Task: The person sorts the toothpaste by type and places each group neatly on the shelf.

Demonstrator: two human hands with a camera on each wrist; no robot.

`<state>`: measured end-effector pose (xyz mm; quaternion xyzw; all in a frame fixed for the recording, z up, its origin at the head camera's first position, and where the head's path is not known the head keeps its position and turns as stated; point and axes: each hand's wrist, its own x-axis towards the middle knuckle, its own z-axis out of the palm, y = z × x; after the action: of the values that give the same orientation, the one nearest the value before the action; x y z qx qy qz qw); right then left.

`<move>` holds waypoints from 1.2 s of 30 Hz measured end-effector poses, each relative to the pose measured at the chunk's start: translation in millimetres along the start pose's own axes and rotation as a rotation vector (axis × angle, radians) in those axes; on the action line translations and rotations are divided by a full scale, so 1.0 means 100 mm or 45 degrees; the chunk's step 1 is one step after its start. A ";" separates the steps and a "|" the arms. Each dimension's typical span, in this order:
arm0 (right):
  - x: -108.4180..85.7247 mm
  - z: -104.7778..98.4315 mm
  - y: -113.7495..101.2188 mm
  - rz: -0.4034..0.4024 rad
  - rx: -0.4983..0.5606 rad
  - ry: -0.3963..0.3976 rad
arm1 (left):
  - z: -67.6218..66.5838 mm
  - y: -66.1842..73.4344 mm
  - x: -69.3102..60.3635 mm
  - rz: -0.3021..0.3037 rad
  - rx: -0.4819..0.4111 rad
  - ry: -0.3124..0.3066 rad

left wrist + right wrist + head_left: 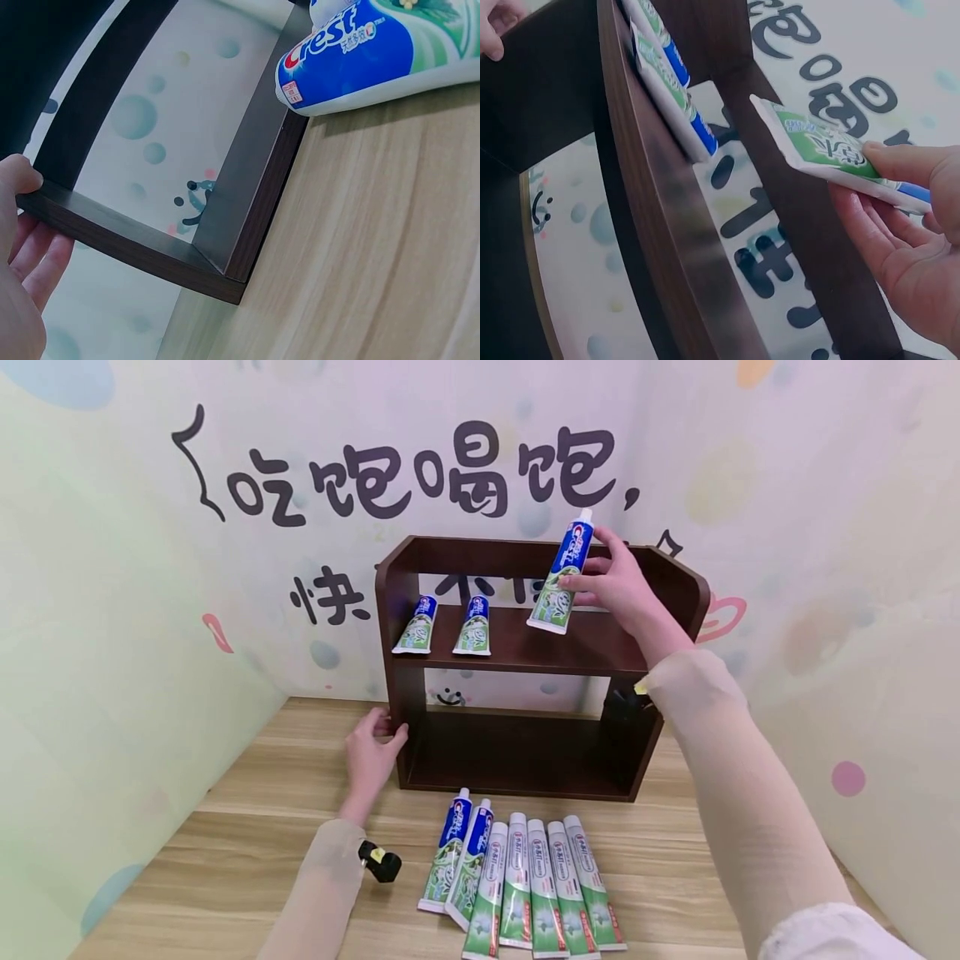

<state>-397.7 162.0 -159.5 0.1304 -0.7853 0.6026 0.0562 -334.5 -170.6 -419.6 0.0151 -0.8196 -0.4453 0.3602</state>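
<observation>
A blue and green toothpaste tube [561, 578] is in my right hand [626, 583], thumb across its front and fingers behind, cap upward. It is in front of the upper part of a dark brown two-tier shelf [517, 667]. Also in the right wrist view, my right hand [907, 232] pinches the tube [821, 150]. My left hand [372, 752] grips the shelf's left side panel, thumb in front; the left wrist view shows the fingers [41, 259] behind that edge. On the upper tier two like tubes, one at the left [417, 627] and another [473, 627], lie side by side.
On the wooden table [285, 810] before the shelf lie two blue and green tubes [447, 852] and several white and green tubes [517, 881] in a fanned row. A patterned wall with black lettering [360, 481] stands behind.
</observation>
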 end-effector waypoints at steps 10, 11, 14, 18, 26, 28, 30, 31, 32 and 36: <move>0.08 0.14 0.26 0.064 0.009 -0.019 | 0.01 -0.02 -0.01 0.008 0.002 0.011; 0.08 0.15 0.28 0.070 0.017 -0.027 | 0.01 -0.02 -0.01 0.007 0.003 0.012; 0.07 0.19 0.33 0.078 0.039 -0.056 | 0.01 -0.01 -0.01 0.002 0.009 0.011; 0.05 0.23 0.36 0.046 0.084 -0.100 | 0.01 -0.01 -0.01 0.006 0.010 0.013; -0.01 0.26 0.45 -0.025 0.053 -0.138 | 0.01 0.00 -0.02 0.012 0.010 0.015; 0.00 0.26 0.48 -0.018 0.050 -0.147 | 0.01 0.00 -0.02 0.012 0.013 0.014; 0.00 0.26 0.51 -0.011 0.060 -0.160 | 0.01 -0.01 -0.02 0.008 0.010 0.014; 0.03 0.26 0.54 -0.011 0.066 -0.161 | 0.01 -0.01 -0.01 0.006 0.010 0.013; 0.05 0.25 0.56 -0.010 0.070 -0.165 | 0.01 -0.01 -0.01 0.001 0.011 0.012; 0.12 0.23 0.66 0.004 0.054 -0.199 | 0.00 0.01 0.00 -0.006 0.012 0.008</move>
<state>-425.9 153.9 -224.1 0.1768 -0.7746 0.6071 -0.0091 -333.8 -169.9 -419.0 0.0200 -0.8206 -0.4421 0.3617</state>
